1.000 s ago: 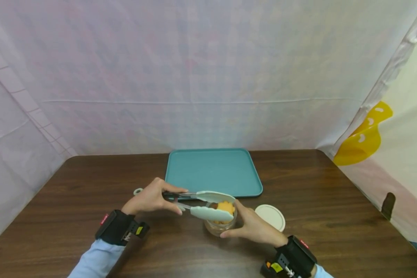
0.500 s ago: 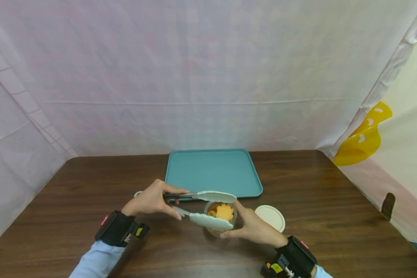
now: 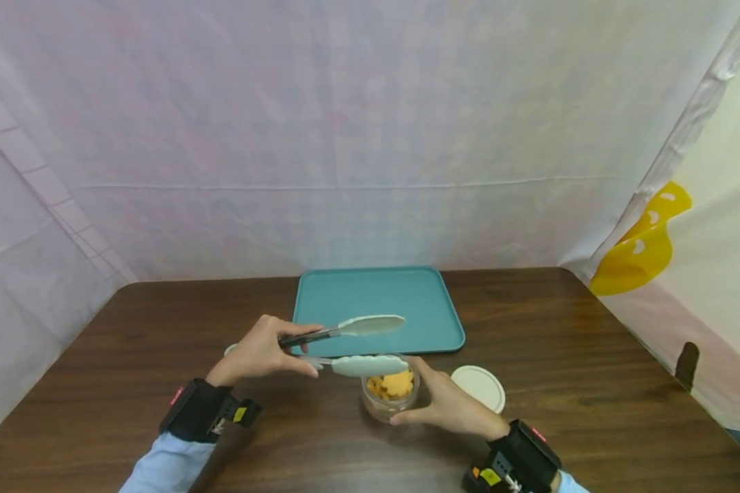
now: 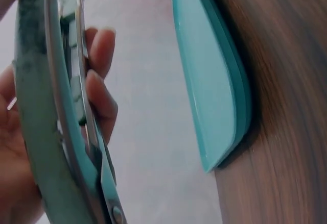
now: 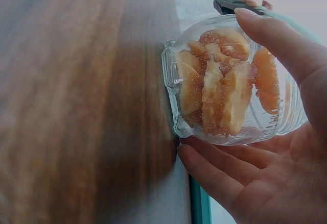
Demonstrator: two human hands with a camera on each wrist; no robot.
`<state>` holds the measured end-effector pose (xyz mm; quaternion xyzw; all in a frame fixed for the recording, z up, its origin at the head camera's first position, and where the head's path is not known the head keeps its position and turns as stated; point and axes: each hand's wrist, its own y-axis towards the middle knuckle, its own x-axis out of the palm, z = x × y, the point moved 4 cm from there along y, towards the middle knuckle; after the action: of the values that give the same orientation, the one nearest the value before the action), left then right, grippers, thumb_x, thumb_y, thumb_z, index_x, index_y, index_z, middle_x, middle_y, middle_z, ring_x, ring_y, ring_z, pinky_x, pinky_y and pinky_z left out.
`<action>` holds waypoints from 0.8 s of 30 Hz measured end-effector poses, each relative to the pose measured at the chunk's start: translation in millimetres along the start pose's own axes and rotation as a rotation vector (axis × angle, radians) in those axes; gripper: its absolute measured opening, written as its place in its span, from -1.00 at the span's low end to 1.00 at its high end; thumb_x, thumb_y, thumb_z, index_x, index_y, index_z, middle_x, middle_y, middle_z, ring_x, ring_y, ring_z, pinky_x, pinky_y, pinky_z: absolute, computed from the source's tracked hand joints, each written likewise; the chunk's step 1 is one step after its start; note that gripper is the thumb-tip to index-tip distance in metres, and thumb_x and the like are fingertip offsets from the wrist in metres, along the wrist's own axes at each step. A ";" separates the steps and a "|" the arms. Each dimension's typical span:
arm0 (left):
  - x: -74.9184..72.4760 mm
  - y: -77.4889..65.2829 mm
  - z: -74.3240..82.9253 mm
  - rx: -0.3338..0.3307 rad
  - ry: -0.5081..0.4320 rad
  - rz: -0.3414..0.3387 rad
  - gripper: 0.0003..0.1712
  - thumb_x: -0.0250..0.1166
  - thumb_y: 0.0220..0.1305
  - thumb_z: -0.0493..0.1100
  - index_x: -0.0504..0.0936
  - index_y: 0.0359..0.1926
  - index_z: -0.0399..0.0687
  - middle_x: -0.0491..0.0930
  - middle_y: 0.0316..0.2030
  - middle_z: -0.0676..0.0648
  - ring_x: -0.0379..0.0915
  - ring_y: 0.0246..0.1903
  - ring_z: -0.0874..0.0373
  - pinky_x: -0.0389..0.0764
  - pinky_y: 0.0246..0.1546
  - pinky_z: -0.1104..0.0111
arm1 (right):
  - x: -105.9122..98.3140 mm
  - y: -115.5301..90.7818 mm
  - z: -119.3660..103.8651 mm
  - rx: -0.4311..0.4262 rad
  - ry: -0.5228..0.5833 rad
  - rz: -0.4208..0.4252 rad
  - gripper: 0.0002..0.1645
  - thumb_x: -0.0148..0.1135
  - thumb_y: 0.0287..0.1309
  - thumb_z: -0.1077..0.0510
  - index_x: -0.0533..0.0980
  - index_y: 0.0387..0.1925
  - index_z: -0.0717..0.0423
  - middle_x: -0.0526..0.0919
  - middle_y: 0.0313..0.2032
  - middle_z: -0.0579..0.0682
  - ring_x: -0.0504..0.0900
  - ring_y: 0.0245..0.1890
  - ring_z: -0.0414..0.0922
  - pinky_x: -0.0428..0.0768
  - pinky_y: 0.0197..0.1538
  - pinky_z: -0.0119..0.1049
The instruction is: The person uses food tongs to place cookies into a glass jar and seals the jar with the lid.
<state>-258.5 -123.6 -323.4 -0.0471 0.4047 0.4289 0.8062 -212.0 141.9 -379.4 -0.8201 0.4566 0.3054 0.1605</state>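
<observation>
My left hand holds a pair of tongs with pale green tips and metal arms. The tips are spread apart, with nothing between them. One tip hangs over the far rim of a small glass jar, the other over the tray. Orange-yellow flower-shaped pieces, like cookies, lie inside the open jar. Around the jar's side, my right hand curls its thumb and fingers. In the right wrist view several pieces show through the glass, and the jar's base stands on the wood.
A teal rectangular tray lies at the back of the brown wooden table. Right of the jar, near my right hand, is a round cream lid. A pale cloth hangs behind the table.
The tongs have spread and risen off the flower-shaped piece, which stays in the jar. My left hand has shifted slightly to the left. My right hand keeps its hold on the jar.
</observation>
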 end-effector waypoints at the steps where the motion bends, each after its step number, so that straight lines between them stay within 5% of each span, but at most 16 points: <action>1: -1.6 -1.9 -1.1 -0.018 0.012 0.020 -0.28 0.39 -0.17 0.08 0.50 0.06 -0.12 0.60 -0.45 0.05 0.42 -0.52 0.30 0.36 -0.53 0.40 | 0.7 -0.3 0.2 0.006 0.006 -0.008 0.03 0.28 -0.13 -0.22 0.03 0.30 0.03 0.31 0.18 0.11 0.35 0.13 0.02 0.31 0.07 -0.03; 9: -22.1 -24.5 -14.3 -0.244 0.059 0.152 -0.21 0.42 -0.24 0.13 0.49 0.07 -0.13 0.56 -0.55 0.04 0.25 -0.67 0.27 0.23 -0.65 0.41 | 2.9 -1.2 0.9 0.027 0.033 -0.028 0.02 0.25 -0.12 -0.25 0.00 0.31 -0.07 0.29 0.19 0.05 0.33 0.14 0.01 0.25 0.11 -0.09; 16: -46.6 -53.9 -28.6 -0.388 0.214 0.279 -0.15 0.45 -0.24 0.11 0.47 0.08 -0.25 0.59 -0.54 0.00 0.42 -0.54 0.20 0.32 -0.54 0.40 | 3.4 -1.5 0.4 0.036 0.043 -0.047 0.01 0.23 -0.10 -0.25 -0.01 0.31 -0.06 0.23 0.23 0.07 0.29 0.17 0.04 0.21 0.14 -0.07; 21: -59.7 -73.3 -41.6 -0.507 0.327 0.301 -0.07 0.44 -0.25 0.17 0.42 0.11 -0.32 0.61 -0.57 -0.04 0.38 -0.61 0.22 0.26 -0.58 0.41 | 1.2 -0.8 1.0 0.021 0.018 -0.021 0.01 0.26 -0.12 -0.23 0.02 0.30 -0.04 0.26 0.21 0.10 0.31 0.16 0.04 0.26 0.11 -0.05; 24: -65.0 -84.7 -50.5 -0.582 0.376 0.290 0.00 0.41 -0.25 0.23 0.38 0.13 -0.36 0.41 -0.75 0.08 0.17 -0.72 0.28 0.19 -0.62 0.41 | -0.1 0.1 1.7 0.014 0.005 -0.007 0.02 0.29 -0.14 -0.22 0.04 0.30 -0.04 0.30 0.19 0.10 0.34 0.14 0.03 0.28 0.10 -0.04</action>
<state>-247.4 -240.5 -335.1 -0.2946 0.4091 0.6196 0.6016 -212.7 142.8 -380.5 -0.8213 0.4561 0.2996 0.1662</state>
